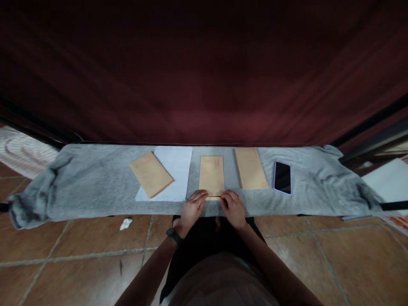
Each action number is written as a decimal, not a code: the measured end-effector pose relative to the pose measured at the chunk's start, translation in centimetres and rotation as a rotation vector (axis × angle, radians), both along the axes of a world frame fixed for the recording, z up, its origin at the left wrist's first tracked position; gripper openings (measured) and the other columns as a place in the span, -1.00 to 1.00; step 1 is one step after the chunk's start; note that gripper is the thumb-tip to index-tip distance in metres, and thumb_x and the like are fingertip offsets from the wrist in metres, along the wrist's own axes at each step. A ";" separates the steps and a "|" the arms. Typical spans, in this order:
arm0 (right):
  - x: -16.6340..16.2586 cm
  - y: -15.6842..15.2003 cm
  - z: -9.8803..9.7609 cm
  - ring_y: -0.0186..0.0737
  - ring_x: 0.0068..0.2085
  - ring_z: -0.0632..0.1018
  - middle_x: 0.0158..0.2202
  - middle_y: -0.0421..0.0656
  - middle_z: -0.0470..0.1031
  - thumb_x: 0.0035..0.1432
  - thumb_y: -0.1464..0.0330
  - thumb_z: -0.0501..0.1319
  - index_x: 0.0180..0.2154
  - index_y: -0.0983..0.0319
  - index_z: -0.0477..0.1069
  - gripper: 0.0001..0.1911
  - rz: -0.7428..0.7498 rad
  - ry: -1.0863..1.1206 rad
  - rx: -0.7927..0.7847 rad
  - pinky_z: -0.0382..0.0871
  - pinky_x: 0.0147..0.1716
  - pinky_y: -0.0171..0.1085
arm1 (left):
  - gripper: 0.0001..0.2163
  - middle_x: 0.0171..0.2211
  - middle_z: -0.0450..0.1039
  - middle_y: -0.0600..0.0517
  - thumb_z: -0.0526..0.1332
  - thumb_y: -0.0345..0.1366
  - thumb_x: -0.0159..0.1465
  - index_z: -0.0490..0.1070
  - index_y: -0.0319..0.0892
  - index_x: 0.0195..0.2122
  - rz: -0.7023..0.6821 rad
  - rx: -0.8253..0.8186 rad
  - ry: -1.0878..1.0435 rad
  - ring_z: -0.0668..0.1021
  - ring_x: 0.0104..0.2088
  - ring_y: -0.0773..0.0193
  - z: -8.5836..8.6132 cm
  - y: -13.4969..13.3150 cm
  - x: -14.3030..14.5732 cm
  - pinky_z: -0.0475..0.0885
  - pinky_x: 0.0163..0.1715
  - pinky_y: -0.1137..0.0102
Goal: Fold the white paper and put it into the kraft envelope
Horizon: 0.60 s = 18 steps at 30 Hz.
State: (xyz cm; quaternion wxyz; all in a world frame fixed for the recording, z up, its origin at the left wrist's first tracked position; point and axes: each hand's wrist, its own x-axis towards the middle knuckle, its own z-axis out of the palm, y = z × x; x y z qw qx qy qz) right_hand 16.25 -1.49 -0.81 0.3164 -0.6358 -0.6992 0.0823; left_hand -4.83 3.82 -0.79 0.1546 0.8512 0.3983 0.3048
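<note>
A brown paper envelope (211,175) with small red print near its far right corner lies flat in front of me. Its short near end shows a dark line and a narrow strip, like a flap edge. My left hand (193,208) has its fingers pressed together on the near left corner. At the near right corner, my right hand (233,208) is closed with curled fingers on the paper. Both thumbs are partly hidden. Left of this envelope, more brown envelopes (151,173) lie at a slant over white paper (178,168). On the right sits a thicker envelope stack (251,168).
A grey cloth (95,182) covers the narrow table, rumpled at both ends. A phone with a purple case (282,177) lies right of the stack. Behind the table hangs a dark red curtain (197,93). A crumpled white scrap (126,224) is on the tiled floor.
</note>
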 end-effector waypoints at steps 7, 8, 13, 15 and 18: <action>-0.4 0.0 0.0 -0.10 -0.02 0.51 -0.13 -0.09 0.53 0.38 0.40 0.11 -0.16 0.16 0.46 -0.85 -0.047 -0.088 -0.059 0.32 0.04 -0.16 | -0.63 0.21 0.46 -0.04 -0.02 -0.41 0.46 0.36 -0.11 0.23 -0.051 0.046 0.119 0.46 0.24 0.19 0.0 -0.8 0.2 0.42 0.26 0.16; -0.4 0.1 -0.1 -0.10 -0.02 0.51 -0.13 -0.08 0.52 0.38 0.40 0.11 -0.15 0.16 0.46 -0.85 -0.052 -0.092 -0.062 0.32 0.04 -0.15 | -0.61 0.24 0.42 -0.05 -0.02 -0.41 0.46 0.32 -0.11 0.26 -0.068 0.063 0.150 0.43 0.27 0.18 0.1 -1.1 0.3 0.38 0.28 0.14; -0.4 -0.1 -0.5 -0.06 0.05 0.51 -0.03 -0.04 0.54 0.42 0.37 0.04 -0.02 0.17 0.46 -0.75 -0.045 -0.061 0.007 0.34 0.11 -0.06 | -0.53 0.34 0.27 -0.12 0.06 -0.28 0.45 0.17 -0.18 0.37 -0.070 0.090 0.299 0.29 0.37 0.08 0.2 -2.9 1.0 0.19 0.39 0.01; -0.9 -0.6 -0.5 -0.07 0.14 0.48 0.07 -0.04 0.53 0.43 0.37 -0.01 0.09 0.17 0.42 -0.67 0.018 -0.060 0.029 0.28 0.21 -0.01 | -0.49 0.37 0.22 -0.14 0.08 -0.24 0.44 0.11 -0.22 0.39 -0.053 0.077 0.337 0.25 0.39 0.08 0.2 -3.3 1.1 0.16 0.40 0.03; -2.3 -1.7 -0.5 -0.11 0.27 0.39 0.24 -0.03 0.43 0.44 0.36 -0.03 0.28 0.23 0.28 -0.56 0.165 -0.085 0.030 0.17 0.34 0.01 | -0.45 0.39 0.18 -0.16 0.05 -0.34 0.41 0.06 -0.27 0.42 -0.045 0.064 0.378 0.21 0.40 0.10 0.1 -3.6 1.1 0.14 0.41 0.08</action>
